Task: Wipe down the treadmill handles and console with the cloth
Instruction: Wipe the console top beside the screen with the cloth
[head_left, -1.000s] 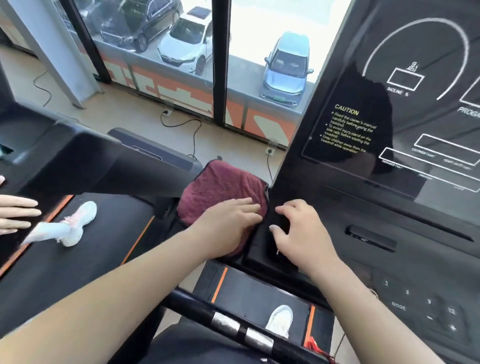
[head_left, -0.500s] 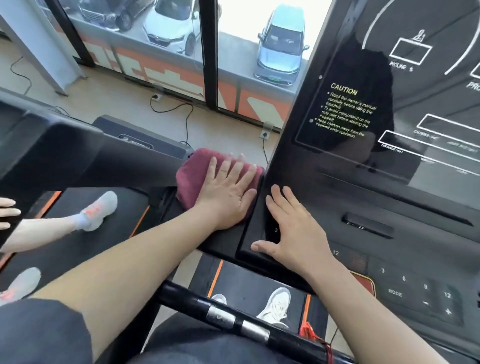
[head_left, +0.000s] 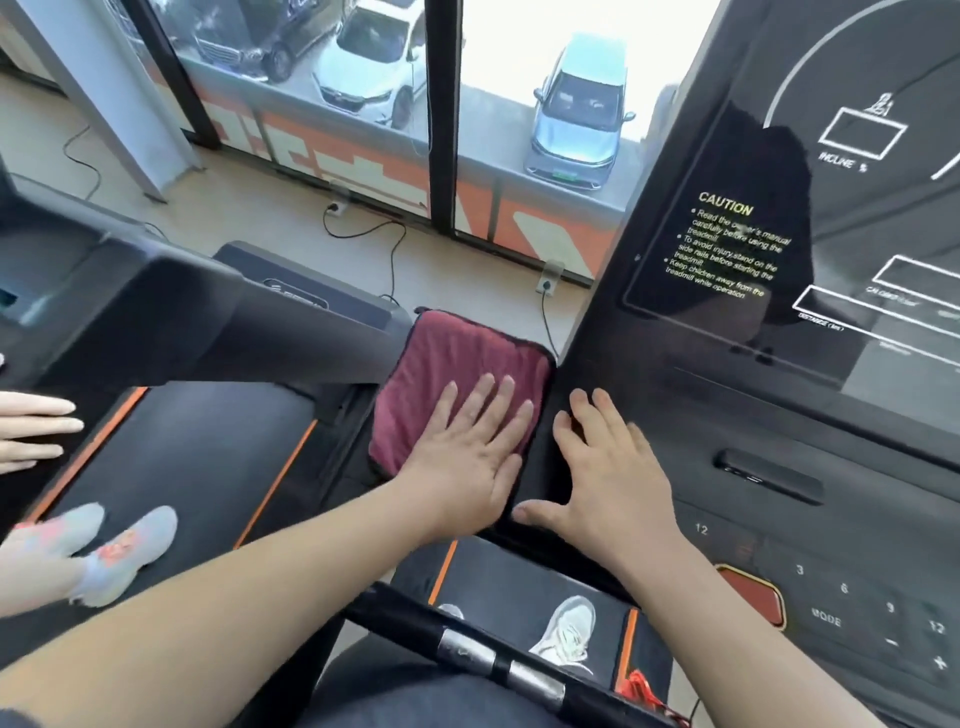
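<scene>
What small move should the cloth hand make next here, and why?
Probably slide the left hand and red cloth rightward onto the console: the palm presses flat on the cloth beside the console's left edge, and the right hand rests bare on it.

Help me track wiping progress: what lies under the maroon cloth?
The maroon cloth lies on a black treadmill ledge left of the console; black surface shows past its edges. The left hand presses flat on top. The patch directly beneath is covered.

Console (head_left: 753, 415) off-frame at R edge; cloth (head_left: 457, 358) partly under L hand (head_left: 467, 467).
</scene>
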